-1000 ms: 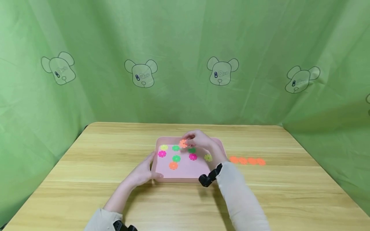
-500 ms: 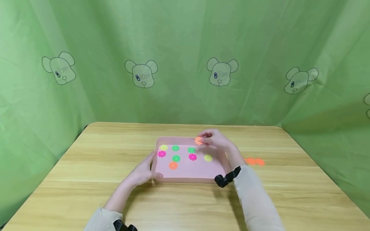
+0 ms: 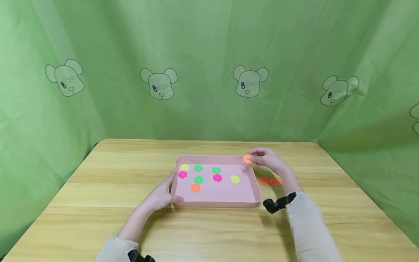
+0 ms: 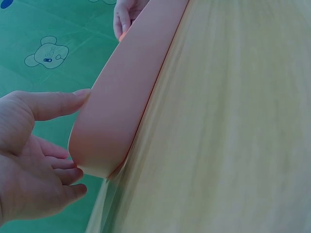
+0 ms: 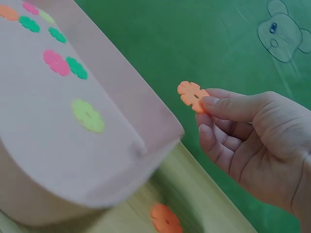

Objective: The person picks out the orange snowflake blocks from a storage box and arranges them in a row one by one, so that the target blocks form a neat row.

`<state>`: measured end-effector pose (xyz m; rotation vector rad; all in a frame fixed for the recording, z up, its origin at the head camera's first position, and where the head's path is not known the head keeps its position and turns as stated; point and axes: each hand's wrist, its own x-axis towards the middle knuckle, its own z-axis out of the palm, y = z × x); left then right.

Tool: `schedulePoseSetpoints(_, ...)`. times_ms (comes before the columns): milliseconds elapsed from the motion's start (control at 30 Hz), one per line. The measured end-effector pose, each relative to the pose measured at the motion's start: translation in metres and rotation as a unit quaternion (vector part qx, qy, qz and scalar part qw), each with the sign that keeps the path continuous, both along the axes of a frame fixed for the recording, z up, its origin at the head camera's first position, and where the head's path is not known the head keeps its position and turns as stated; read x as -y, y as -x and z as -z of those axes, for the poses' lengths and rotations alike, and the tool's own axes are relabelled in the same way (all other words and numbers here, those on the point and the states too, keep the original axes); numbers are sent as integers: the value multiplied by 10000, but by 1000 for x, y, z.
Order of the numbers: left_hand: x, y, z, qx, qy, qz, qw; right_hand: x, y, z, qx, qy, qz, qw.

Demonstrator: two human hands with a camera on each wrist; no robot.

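Thumb and fingertips of my right hand [image 3: 269,160] pinch an orange flower-shaped building disc [image 5: 192,95] by its edge, raised above the tray's far right corner. My left hand [image 3: 159,196] holds the pink tray [image 3: 216,204] at its near left corner, with the thumb [image 4: 56,104] at the rim and the fingers around the side. Several flower discs lie apart inside the tray: a yellow disc [image 3: 235,179], a magenta disc [image 3: 217,178], a green disc [image 3: 198,179] and an orange disc [image 3: 195,187] among them.
Right of the tray, several orange discs [image 3: 273,181] lie in a row on the wooden table [image 3: 209,233], partly hidden by my right forearm. A green curtain [image 3: 203,116] with bear-head outlines hangs behind the table and along both sides.
My right hand has moved right, carrying the orange disc from over the tray's middle to its far right corner. The left hand and tray have stayed in place.
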<state>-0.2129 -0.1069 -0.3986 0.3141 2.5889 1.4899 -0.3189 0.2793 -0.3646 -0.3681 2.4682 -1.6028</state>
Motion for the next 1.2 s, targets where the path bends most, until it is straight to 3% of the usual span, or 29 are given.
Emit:
schedulePoseSetpoints(233, -1, 0, 0, 8, -13, 22, 10000, -26, -7, 2, -148, -45, 185, 9997)
schedulePoseSetpoints(667, -1, -1, 2, 47, -124, 48, 9999, -94, -34, 12, 170, 248, 708, 9970)
schedulePoseSetpoints(967, 0, -1, 1, 15, 18, 36, 10000, -136, -54, 21, 323, 647, 908, 9932)
schedulePoseSetpoints(1200, -1, -1, -1, 28, -78, 38, 10000, -156, -63, 34, 775, 1181, 1176, 9830)
